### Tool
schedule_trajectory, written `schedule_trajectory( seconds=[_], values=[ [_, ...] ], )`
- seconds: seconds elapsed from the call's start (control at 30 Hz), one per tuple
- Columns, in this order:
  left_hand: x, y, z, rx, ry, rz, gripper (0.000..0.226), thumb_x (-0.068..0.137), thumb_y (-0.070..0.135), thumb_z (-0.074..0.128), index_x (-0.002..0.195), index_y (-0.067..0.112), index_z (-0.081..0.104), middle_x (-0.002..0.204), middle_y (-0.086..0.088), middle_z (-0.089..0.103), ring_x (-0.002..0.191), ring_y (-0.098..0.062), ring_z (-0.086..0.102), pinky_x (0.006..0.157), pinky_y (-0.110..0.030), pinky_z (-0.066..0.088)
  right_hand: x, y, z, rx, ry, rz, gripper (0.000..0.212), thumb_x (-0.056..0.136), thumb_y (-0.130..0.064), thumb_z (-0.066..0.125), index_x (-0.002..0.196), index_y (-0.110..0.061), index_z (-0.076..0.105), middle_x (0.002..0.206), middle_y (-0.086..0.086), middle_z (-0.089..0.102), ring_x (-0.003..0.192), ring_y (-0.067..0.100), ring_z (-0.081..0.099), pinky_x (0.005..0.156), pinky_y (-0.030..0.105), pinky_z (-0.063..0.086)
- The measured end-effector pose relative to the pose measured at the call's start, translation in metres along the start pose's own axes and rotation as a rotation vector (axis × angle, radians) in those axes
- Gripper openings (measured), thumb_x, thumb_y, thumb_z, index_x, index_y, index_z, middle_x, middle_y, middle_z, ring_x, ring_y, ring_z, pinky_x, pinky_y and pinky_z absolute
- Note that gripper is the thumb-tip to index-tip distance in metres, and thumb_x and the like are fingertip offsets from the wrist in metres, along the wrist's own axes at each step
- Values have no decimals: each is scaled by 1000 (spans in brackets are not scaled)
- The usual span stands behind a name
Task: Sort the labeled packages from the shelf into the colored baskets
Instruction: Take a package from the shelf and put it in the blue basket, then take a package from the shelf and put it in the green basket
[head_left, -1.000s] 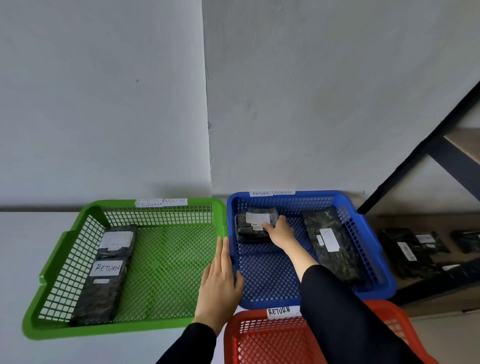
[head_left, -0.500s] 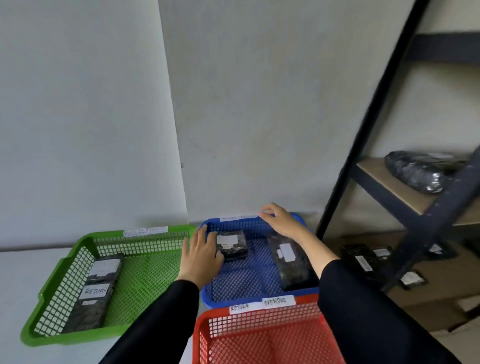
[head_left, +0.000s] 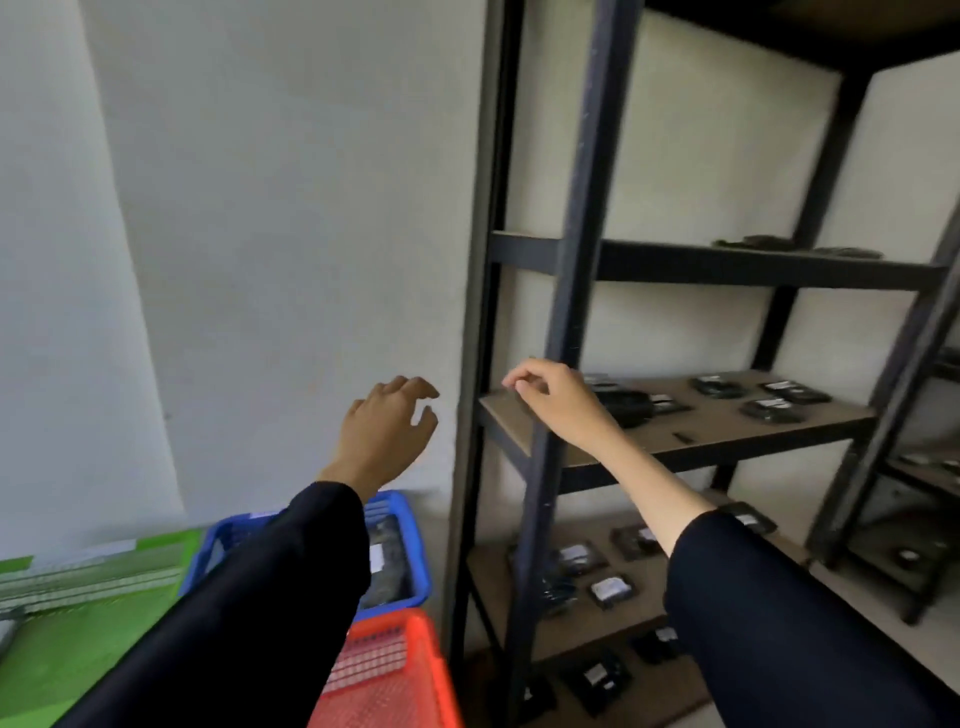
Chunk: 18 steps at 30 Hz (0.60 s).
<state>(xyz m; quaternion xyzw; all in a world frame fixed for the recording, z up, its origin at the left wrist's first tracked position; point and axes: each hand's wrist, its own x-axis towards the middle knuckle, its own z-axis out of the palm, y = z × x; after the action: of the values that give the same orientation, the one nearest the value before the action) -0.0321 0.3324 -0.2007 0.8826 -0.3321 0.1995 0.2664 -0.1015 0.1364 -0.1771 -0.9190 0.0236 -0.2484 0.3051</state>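
Note:
A dark metal shelf (head_left: 576, 291) with wooden boards fills the right side. Several black labeled packages (head_left: 769, 408) lie on its middle board, and more packages (head_left: 608, 590) lie on the lower boards. My right hand (head_left: 553, 397) is raised at the front left corner of the middle board, fingers loosely curled, holding nothing. My left hand (head_left: 387, 431) hangs in the air before the wall, left of the shelf post, fingers relaxed and empty. Below my left arm sit the blue basket (head_left: 410, 525) with a package inside, the green basket (head_left: 93, 577) and the red basket (head_left: 395, 675).
A grey wall (head_left: 270, 234) stands behind the baskets. A second shelf unit (head_left: 930, 467) stands at the far right. The upper shelf board (head_left: 779, 249) holds a few flat dark items. The floor shows at the bottom right.
Both hands have left the blue basket and risen toward the shelf. The view has swung up and to the right, from the baskets to the shelf.

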Motion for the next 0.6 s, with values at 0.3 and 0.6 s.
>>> schedule_trajectory(
  seconds=[0.3, 0.6],
  values=[
    [-2, 177, 33, -113, -8, 169, 26, 91, 25, 43, 113, 24, 56, 117, 5, 60, 109, -18, 52, 92, -38, 42, -89, 57, -151, -115, 119, 1, 18, 94, -8, 48, 100, -11, 65, 107, 0, 63, 95, 8, 54, 70, 5, 37],
    [51, 266, 63, -101, 15, 326, 27, 94, 27, 42, 119, 25, 52, 122, 6, 57, 113, -16, 50, 97, -35, 41, -92, 112, -229, -158, 207, 7, 21, 95, -12, 46, 110, -17, 60, 122, -1, 53, 112, 5, 47, 91, 19, 32]
  ],
)
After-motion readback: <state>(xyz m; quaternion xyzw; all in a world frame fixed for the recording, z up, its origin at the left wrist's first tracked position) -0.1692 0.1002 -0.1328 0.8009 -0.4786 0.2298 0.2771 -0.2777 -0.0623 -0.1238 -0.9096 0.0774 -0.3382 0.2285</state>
